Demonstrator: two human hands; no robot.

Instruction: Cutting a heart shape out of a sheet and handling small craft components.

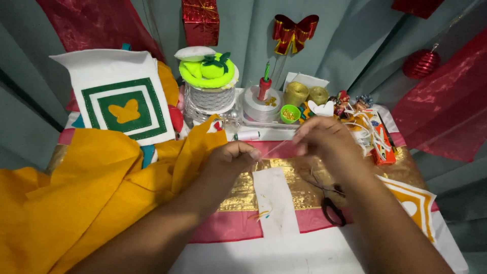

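1. White thread (pixel 276 148) is being stretched between 2 pinched hands — the left hand (pixel 231 160) and the right hand (pixel 324 138), each closed on 1 end, above the white felt strip (pixel 274 203).
2. The line is probably best being kept taut and level, pinches firm.
3. Soft orange felt (pixel 86 193) is being draped at the left — glossy gold ribbon (pixel 304 182) and black scissors (pixel 329 203) are lying beneath the hands.
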